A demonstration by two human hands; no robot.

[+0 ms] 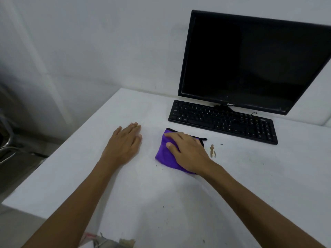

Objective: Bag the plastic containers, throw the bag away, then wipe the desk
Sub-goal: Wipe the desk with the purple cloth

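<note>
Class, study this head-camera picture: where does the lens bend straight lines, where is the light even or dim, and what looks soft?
Head view: the wide lens tilts and bows the monitor and the desk edges; light is flat and even, with faint shadows beside the right hand and purple cloth; the left edge is dim; keyboard lettering is too soft to read.

Both forearms are bare all the way up, no sleeves showing. Left hand (125, 145) and right hand (188, 151): no rings, watch or gloves.

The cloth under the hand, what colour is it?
Purple, with a black edge. The cloth shows best in the head view, under the right hand.
</note>
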